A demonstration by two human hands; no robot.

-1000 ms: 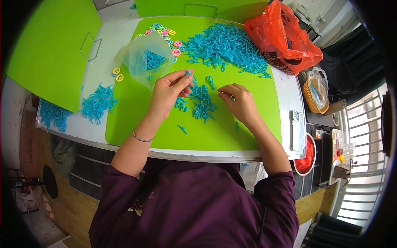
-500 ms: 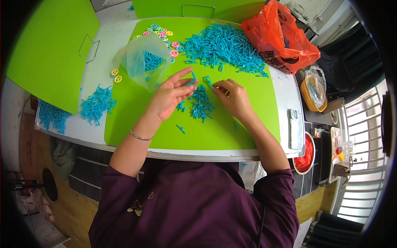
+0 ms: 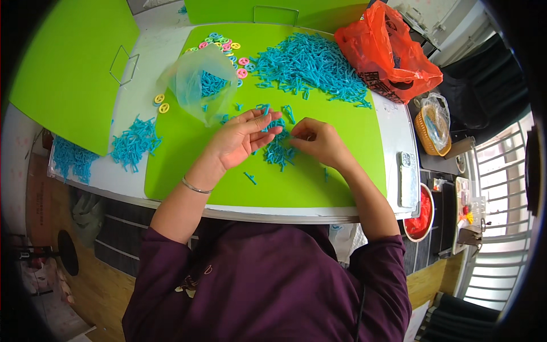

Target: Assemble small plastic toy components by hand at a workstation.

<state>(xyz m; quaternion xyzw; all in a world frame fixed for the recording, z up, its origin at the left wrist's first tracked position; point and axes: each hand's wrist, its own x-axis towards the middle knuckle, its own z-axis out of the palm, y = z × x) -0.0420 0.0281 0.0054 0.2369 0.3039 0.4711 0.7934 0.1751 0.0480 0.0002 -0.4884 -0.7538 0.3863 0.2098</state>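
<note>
My left hand (image 3: 242, 135) is turned partly palm-up over the green mat, thumb and forefinger closed on a small blue plastic piece (image 3: 264, 108). To its right my right hand (image 3: 321, 142) has its fingertips pinched at the edge of a small heap of blue plastic pieces (image 3: 278, 154); what they hold, if anything, is hidden. A looped blue piece (image 3: 289, 114) lies on the mat just beyond the right hand. One loose blue stick (image 3: 250, 178) lies nearer me.
A translucent bag (image 3: 199, 85) with blue pieces stands at left, by pastel rings (image 3: 242, 73). A large blue pile (image 3: 310, 62) and a red plastic bag (image 3: 387, 54) are at the back. Another blue heap (image 3: 135, 142) lies left of the green mat (image 3: 199, 185). A phone-like object (image 3: 407, 179) lies right.
My right hand has left the looped blue piece lying on the mat and drawn back toward the small heap. My left hand has shifted slightly right and lower, its fingers more curled.
</note>
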